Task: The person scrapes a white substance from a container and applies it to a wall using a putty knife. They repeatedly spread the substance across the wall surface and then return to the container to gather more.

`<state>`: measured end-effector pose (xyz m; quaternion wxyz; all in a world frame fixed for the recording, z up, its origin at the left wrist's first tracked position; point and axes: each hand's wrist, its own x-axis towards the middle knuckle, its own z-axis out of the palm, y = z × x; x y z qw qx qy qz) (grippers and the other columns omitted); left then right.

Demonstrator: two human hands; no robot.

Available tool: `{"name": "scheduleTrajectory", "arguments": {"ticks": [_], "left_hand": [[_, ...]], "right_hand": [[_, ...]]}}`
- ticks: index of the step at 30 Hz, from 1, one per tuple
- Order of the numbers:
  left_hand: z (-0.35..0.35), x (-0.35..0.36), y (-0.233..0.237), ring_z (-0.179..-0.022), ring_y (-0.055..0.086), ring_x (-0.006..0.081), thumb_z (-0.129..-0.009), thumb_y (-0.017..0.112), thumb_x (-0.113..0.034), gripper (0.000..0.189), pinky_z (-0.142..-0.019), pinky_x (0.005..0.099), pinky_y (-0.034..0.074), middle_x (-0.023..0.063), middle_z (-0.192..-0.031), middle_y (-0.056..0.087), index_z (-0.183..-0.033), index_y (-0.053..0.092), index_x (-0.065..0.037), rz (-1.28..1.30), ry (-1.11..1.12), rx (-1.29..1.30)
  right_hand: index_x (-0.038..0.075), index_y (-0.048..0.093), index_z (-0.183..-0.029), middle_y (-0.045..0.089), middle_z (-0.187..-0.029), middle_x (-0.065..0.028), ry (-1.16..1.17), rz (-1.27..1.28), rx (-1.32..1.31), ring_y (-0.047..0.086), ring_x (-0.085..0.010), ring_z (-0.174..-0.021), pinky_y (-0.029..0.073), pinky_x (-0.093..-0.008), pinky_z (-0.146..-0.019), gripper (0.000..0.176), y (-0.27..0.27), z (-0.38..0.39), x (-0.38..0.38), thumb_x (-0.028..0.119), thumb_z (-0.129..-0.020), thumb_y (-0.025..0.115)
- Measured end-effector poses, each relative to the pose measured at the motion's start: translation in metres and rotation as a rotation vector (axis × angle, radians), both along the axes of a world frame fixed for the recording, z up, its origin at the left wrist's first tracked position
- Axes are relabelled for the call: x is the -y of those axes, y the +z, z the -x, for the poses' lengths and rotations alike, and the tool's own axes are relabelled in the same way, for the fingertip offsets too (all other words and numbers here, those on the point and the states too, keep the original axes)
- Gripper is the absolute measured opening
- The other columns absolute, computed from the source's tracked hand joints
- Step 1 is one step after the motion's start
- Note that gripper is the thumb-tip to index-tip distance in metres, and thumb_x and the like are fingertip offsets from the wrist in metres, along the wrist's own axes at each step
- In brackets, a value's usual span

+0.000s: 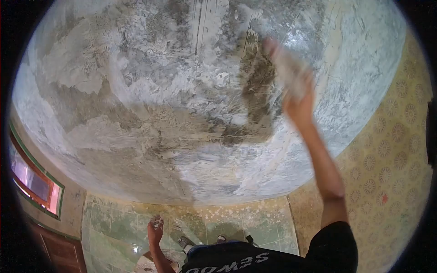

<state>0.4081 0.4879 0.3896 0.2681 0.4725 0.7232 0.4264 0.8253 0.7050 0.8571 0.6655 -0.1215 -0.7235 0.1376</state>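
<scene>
My right hand (298, 98) is raised against the plastered wall (195, 123), smeared by motion. A pale, blurred shape at its fingers reaches toward a dark patch (258, 86) in the plaster; I cannot tell whether it is a tool or whitened fingers. Low on the left, my left hand (156, 227) hangs over the floor with its fingers curled in. White plaster-like specks cover those fingers, and whatever lies inside them is hidden. Grey and white coats on the wall overlap in rough, uneven patches.
Green floor tiles (123, 227) with pale splatters run along the wall's foot. A pale rounded object (144, 264) stands beneath my left forearm. Patterned wallpaper (387, 154) covers the right wall. At left are a window (34, 177) and a brown wooden door (59, 250).
</scene>
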Motion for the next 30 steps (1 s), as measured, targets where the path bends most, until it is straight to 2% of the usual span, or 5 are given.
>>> {"name": "scheduleTrajectory", "arguments": {"ticks": [2,7,18,23,30], "left_hand": [[-0.002,-0.008,0.023,-0.092,0.062,0.0191,-0.085,0.062,-0.007,0.024,-0.082,0.0308,0.047,0.0113,-0.102,0.066,-0.109,0.062,-0.001,0.008,-0.048,0.035],[0.02,-0.031,0.025,-0.092,0.062,0.0189,-0.085,0.061,-0.008,0.025,-0.084,0.0304,0.046,0.0121,-0.103,0.066,-0.109,0.061,0.0,-0.059,-0.077,0.093],[0.076,-0.044,0.04,-0.098,0.06,0.0191,-0.088,0.059,-0.009,0.028,-0.083,0.0325,0.048,0.0125,-0.107,0.064,-0.114,0.058,0.001,-0.019,-0.137,0.105],[0.099,-0.052,0.035,-0.095,0.06,0.0179,-0.087,0.061,-0.011,0.028,-0.082,0.0317,0.048,0.0112,-0.105,0.064,-0.114,0.059,-0.001,-0.006,-0.161,0.054],[0.106,-0.077,0.022,-0.101,0.059,0.0173,-0.088,0.059,-0.007,0.028,-0.086,0.03,0.046,0.0127,-0.109,0.064,-0.115,0.058,0.001,-0.064,-0.144,0.148]], "right_hand": [[0.005,0.057,-0.12,0.055,-0.124,-0.0126,-0.862,-0.338,0.174,0.057,-0.0235,-0.109,0.045,-0.0392,-0.094,0.033,0.067,-0.037,-0.025,0.007,-0.087,0.055],[0.005,0.057,-0.119,0.054,-0.119,-0.0173,-0.984,-0.497,0.347,0.055,-0.0332,-0.105,0.045,-0.0387,-0.089,0.036,0.11,-0.028,-0.052,0.006,-0.084,0.058],[0.025,0.048,-0.133,0.039,-0.141,-0.0055,-0.723,-0.219,1.018,0.042,-0.0274,-0.126,0.042,-0.0388,-0.099,0.061,-0.249,0.06,0.004,0.001,-0.078,0.057],[0.022,0.047,-0.133,0.044,-0.137,-0.0113,-0.389,-0.057,0.49,0.042,-0.0301,-0.126,0.036,-0.0448,-0.105,0.065,-0.097,0.075,0.001,-0.001,-0.074,0.062],[0.004,0.056,-0.12,0.055,-0.116,-0.0151,-0.942,-0.387,0.328,0.053,-0.0268,-0.109,0.044,-0.0352,-0.093,0.037,0.1,0.044,-0.032,-0.002,-0.084,0.055]]}}
